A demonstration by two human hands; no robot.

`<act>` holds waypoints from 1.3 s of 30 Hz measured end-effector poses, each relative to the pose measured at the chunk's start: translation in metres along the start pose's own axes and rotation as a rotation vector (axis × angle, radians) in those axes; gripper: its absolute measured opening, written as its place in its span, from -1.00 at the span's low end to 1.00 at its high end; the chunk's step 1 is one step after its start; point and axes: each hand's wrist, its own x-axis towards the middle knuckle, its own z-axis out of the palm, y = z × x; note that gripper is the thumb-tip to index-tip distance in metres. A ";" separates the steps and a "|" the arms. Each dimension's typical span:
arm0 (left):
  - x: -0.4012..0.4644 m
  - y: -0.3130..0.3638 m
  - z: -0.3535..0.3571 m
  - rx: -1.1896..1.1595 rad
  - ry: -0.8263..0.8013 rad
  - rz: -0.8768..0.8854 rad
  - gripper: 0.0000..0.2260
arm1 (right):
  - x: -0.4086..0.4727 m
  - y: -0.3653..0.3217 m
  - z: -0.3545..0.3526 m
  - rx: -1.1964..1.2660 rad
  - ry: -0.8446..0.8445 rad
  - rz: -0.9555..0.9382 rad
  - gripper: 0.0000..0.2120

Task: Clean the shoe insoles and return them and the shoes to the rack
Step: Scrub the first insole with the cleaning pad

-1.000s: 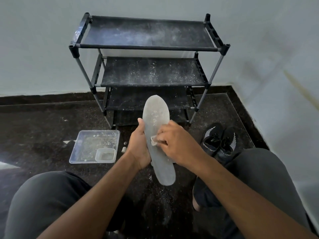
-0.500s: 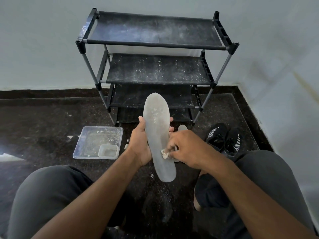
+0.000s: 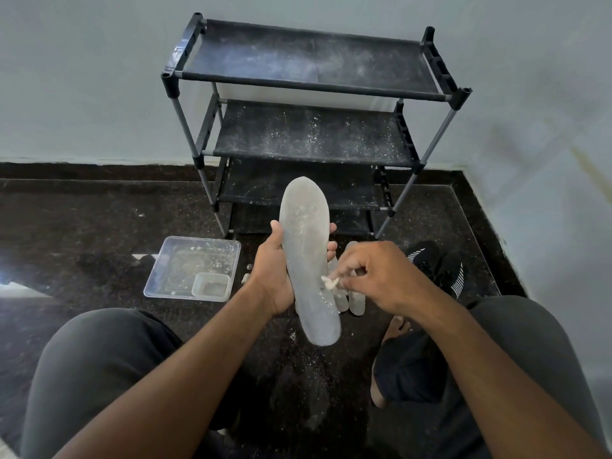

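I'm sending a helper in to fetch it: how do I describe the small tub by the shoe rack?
Left of the black shoe rack, a clear plastic tray sits on the dark floor. The small tub stands in its near right corner: cloudy, rectangular.

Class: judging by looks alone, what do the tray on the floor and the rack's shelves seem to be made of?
Tray: apparently clear plastic, glossy; the floor shows through it. Rack shelves: probably matte black fabric or sheet, dusted white, on grey tubes that look metal.
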 end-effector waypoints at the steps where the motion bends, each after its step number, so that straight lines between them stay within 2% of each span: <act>1: 0.000 0.000 0.002 0.004 -0.004 -0.005 -0.28 | 0.003 -0.002 0.004 0.017 0.011 -0.011 -0.91; 3: 0.000 0.001 0.003 0.012 -0.003 -0.006 -0.29 | 0.007 -0.005 0.014 -0.005 -0.063 0.001 -0.97; 6: 0.000 0.002 0.001 0.005 -0.005 -0.009 -0.22 | 0.003 -0.006 0.014 -0.090 -0.311 0.082 -0.96; 7: 0.000 0.003 0.000 0.007 -0.003 -0.007 -0.22 | -0.001 -0.006 0.009 -0.090 -0.347 0.091 -0.93; 12: 0.000 0.001 0.003 0.026 0.003 0.003 -0.27 | -0.001 -0.005 -0.003 0.013 -0.170 0.060 -0.89; 17: 0.000 0.003 0.004 0.064 0.007 0.011 -0.28 | -0.002 -0.003 -0.013 -0.137 -0.424 0.162 -0.94; 19: 0.000 0.003 0.003 0.061 0.005 0.013 -0.27 | -0.005 -0.002 -0.019 -0.074 -0.339 0.174 -0.94; 23: 0.002 0.001 0.001 0.064 -0.001 0.006 -0.26 | 0.000 -0.005 -0.012 0.063 0.009 0.062 -0.98; 26: 0.001 0.000 0.002 0.084 -0.042 -0.025 -0.24 | 0.007 -0.012 0.006 0.083 0.201 -0.009 -0.89; 29: -0.001 0.002 0.004 0.056 -0.117 -0.066 -0.17 | 0.013 -0.018 0.023 0.103 0.225 -0.095 -0.86; 34: -0.002 0.005 0.002 0.042 -0.151 -0.037 -0.17 | 0.011 -0.021 0.010 0.112 -0.088 -0.089 -0.93; 35: -0.002 0.005 0.001 0.034 -0.146 -0.030 -0.18 | 0.007 -0.018 0.004 0.129 -0.096 -0.066 -0.95; 39: -0.003 0.005 0.001 0.063 -0.136 -0.032 -0.21 | 0.004 -0.013 -0.004 0.198 0.184 -0.032 -0.93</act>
